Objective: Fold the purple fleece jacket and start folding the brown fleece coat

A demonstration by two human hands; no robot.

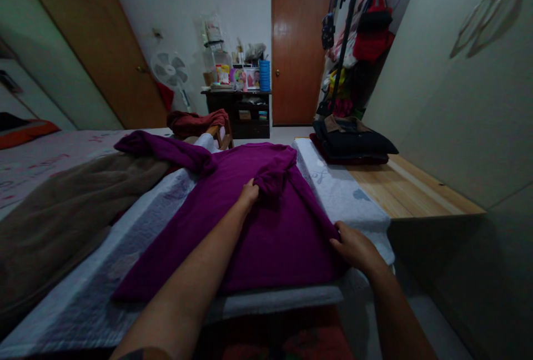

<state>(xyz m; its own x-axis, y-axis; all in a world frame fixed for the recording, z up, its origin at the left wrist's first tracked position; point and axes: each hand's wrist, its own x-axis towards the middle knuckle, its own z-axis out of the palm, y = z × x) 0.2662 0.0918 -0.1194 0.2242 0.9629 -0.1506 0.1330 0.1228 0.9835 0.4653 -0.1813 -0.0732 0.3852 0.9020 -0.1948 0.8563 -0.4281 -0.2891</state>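
Note:
A purple long-sleeved shirt [287, 243] lies spread on a pale patterned cloth [333, 182], its hem toward me. My left hand [250, 192] is closed on one sleeve of the shirt, which is bunched across its upper middle. At the shirt's right side edge, near the hem, my right hand [353, 244] pinches the fabric between thumb and fingers. The other sleeve [164, 149] stretches out to the left, over a brown garment.
A brown fleecy garment [83, 193] covers the left side. Folded dark clothes [353, 141] are stacked at the right on a wooden board [416, 188]. A reddish cloth [195, 121] hangs over a wooden chair [225, 135]. Behind stand a fan [170, 69] and a dark cabinet [245, 116].

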